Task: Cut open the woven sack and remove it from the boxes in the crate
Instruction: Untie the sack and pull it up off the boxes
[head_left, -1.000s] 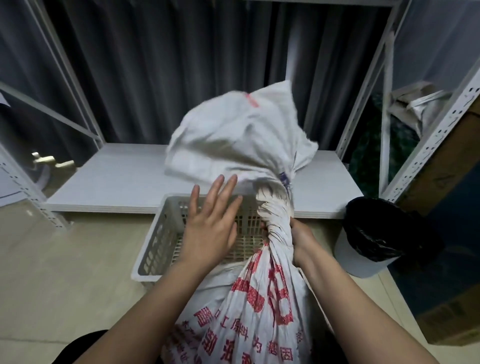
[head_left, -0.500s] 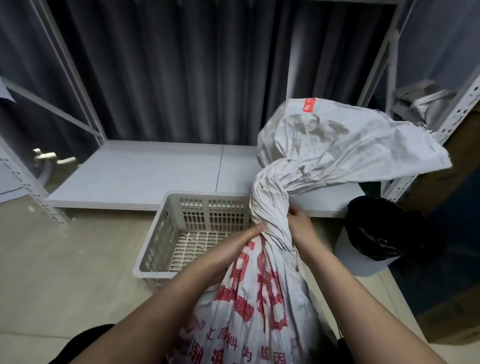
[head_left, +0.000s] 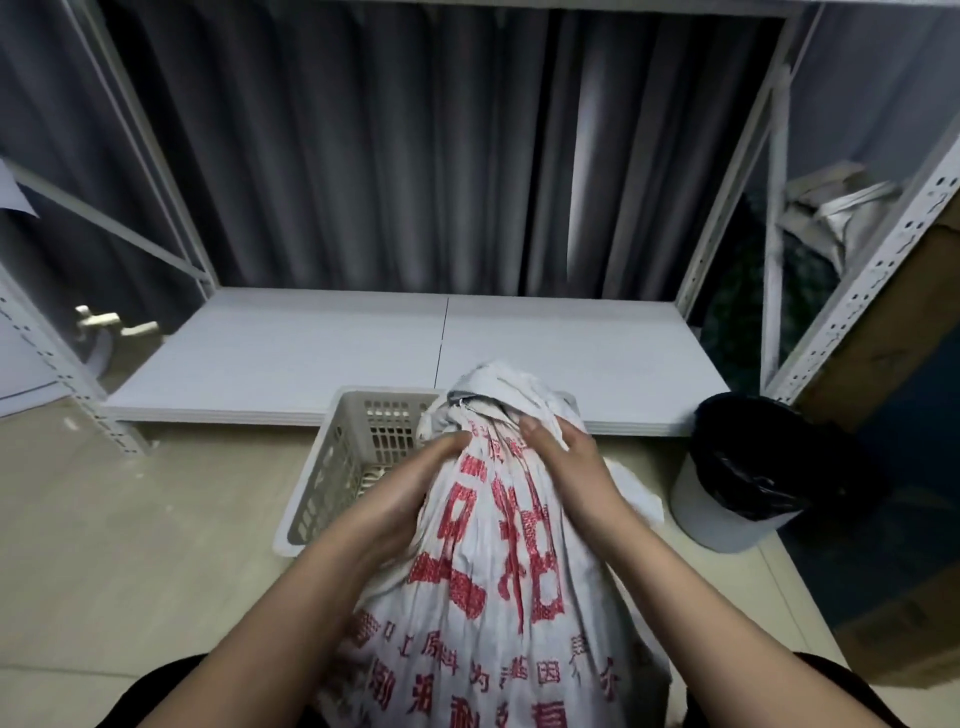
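Sack: we have the woven sack (head_left: 483, 561), white with red print, standing between our forearms, its twisted top bunched just beyond our fingertips and leaning over the near right part of the crate (head_left: 332, 467).
Left hand: our left hand (head_left: 410, 499) lies on the sack's left flank, fingers (head_left: 447, 441) curled into the gathered cloth just under the twist; they look closed on a fold.
Right hand: our right hand (head_left: 566, 462) presses the right flank, fingers (head_left: 535, 431) laid flat over the bunched top, clasping rather than pinching.
Crate: only its left half shows past our left fingers, slatted floor bare there; we see no boxes, so whatever fills the sack is hidden.
Handling: we judge the cloth soft, crinkly and a little slick, so it creases instead of holding shape; the bulging body suggests some weight inside.
Where to hold: we would keep hold of the twisted neck, where the weave is thick, and cut the slack cloth past our fingertips.
Tool: no blade is in view.
Nearby: a lined bin (head_left: 753, 467) stands right of our right fingers.
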